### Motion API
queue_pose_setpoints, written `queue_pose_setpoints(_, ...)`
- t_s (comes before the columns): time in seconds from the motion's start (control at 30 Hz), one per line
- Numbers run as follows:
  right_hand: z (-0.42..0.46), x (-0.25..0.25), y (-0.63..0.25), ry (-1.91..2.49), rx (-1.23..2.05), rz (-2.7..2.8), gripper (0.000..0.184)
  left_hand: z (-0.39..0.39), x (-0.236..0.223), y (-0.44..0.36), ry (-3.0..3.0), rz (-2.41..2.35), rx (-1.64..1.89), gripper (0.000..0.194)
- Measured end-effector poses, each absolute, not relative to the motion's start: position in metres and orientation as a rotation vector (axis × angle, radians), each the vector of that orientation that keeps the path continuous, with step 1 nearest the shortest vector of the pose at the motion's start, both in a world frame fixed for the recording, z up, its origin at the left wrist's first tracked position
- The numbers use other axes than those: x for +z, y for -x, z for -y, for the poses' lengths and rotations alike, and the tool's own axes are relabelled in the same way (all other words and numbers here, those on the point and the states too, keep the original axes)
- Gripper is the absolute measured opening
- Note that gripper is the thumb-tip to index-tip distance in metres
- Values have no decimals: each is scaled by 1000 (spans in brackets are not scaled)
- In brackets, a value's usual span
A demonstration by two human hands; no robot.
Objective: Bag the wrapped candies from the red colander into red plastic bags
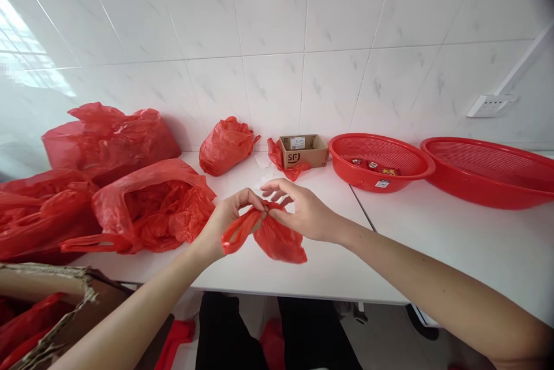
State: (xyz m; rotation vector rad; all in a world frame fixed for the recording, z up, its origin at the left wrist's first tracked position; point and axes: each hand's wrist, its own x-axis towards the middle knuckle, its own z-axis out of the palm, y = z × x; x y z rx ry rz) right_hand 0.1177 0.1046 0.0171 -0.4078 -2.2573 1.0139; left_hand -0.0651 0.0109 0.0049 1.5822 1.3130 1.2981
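A small red plastic bag (pixel 280 240) hangs from both my hands over the front part of the white table (pixel 341 266). My left hand (pixel 229 217) pinches its gathered top, and a loop handle droops below the fingers. From the other side, my right hand (pixel 300 211) grips the same gathered top between thumb and finger, its other fingers raised. What the bag holds, if anything, cannot be seen. Just left of my left hand lies a larger open red bag (pixel 160 208) stuffed with crumpled red plastic.
Full red bags (pixel 115 142) crowd the left side. A tied red bag (pixel 227 148) and a small cardboard box (pixel 305 153) stand by the wall. At right are a red basket (pixel 381 168) with red packets and another red basket (pixel 489 176). A large carton (pixel 86 295) sits lower left.
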Motion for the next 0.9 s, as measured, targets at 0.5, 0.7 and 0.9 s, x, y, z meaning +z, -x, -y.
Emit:
queue_pose_setpoints(0.5, -97, 8, -110, 478, 1769, 1924, 27, -2, 6, 56, -2164, -1814, 1448, 8)
queue_pose_setpoints(0.7, -92, 16, -114, 376, 440, 2487, 15, 11, 19, 74, -2165, -1717, 1201, 16)
queue_pose_setpoints(0.9, -67, 28, -116, 126, -366, 2776, 23, 32, 24, 90, -2104, -1851, 1077, 15)
